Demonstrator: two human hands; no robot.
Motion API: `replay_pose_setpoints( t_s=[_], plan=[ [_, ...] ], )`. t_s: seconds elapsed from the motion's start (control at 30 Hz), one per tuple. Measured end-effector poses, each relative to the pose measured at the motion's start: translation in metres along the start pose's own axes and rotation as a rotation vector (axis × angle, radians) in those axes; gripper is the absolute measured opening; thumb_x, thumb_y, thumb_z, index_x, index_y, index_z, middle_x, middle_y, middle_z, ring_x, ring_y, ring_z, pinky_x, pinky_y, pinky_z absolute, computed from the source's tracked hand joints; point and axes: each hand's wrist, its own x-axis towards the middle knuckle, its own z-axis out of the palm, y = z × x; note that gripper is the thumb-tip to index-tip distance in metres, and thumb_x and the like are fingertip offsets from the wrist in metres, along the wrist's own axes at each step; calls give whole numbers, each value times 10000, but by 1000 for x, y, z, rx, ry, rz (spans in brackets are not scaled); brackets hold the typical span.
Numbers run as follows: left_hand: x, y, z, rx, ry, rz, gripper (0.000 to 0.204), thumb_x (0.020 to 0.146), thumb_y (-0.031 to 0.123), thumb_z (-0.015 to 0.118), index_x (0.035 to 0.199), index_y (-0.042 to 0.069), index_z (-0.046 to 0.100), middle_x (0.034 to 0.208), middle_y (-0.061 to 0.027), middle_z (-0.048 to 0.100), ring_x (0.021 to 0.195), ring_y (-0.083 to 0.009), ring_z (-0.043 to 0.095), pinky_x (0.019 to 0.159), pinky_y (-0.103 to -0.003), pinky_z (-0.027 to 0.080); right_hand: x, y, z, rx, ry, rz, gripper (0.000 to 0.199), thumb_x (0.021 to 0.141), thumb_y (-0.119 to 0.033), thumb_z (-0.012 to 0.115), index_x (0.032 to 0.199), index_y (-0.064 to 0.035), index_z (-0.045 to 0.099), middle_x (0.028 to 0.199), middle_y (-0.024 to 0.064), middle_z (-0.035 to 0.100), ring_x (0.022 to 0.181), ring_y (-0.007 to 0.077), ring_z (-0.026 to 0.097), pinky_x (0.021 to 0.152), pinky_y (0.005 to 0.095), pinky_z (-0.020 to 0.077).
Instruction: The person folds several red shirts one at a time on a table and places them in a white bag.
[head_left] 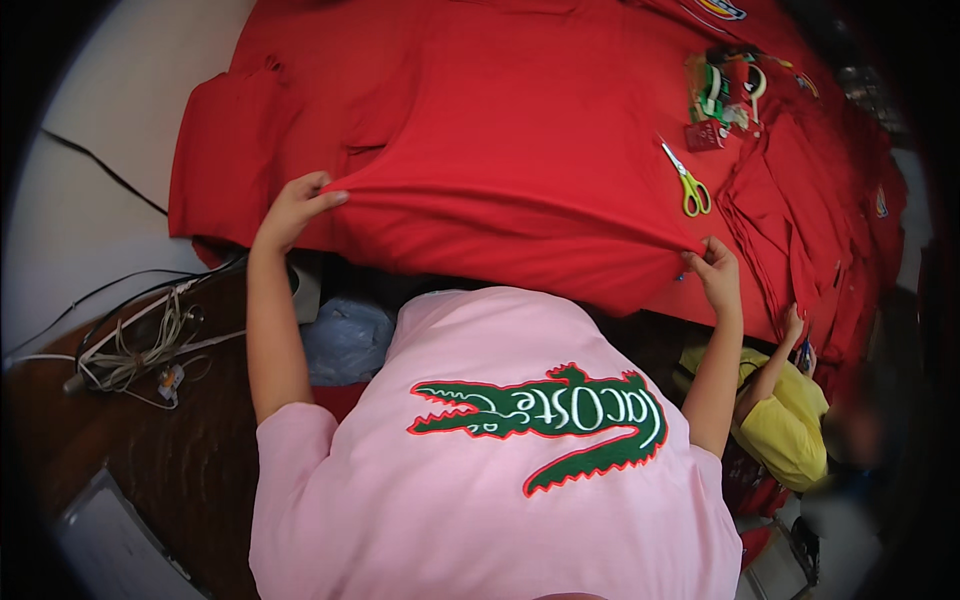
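One left hand (290, 212), one right hand (719, 274), each grip pinching one red cloth (500, 150); one pair of scissors (685, 177)

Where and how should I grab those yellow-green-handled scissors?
Probably by the handle loops, coming from your near side with the right hand once it releases the red cloth: the loops lie toward you, while the blades point away.

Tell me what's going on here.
The person's left hand and right hand each pinch a near corner of a red cloth, stretching it between them. Yellow-handled scissors lie to its right, in nobody's grip. Further right is a co-worker in yellow.
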Motion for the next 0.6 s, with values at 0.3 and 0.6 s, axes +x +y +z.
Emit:
replay_pose_setpoints(
  t_s=[0.3,0.6],
  plan=[
    [55,148,-87,-391,118,390,247,891,124,805,1050,89,619,1000,39,628,951,-68,583,873,-243,465,55,-156,-90,-10,182,-375,77,947,-81,705,993,-61,647,817,-25,621,697,64,559,642,217,413],
    [178,182,-5,-57,373,373,643,956,279,751,1500,92,463,1303,-99,684,1201,-177,618,1008,-350,471,180,-152,-56,74,347,-628,357,962,-56,729,1314,-43,668,1246,35,716,1111,112,677,901,265,546]
  ],
)
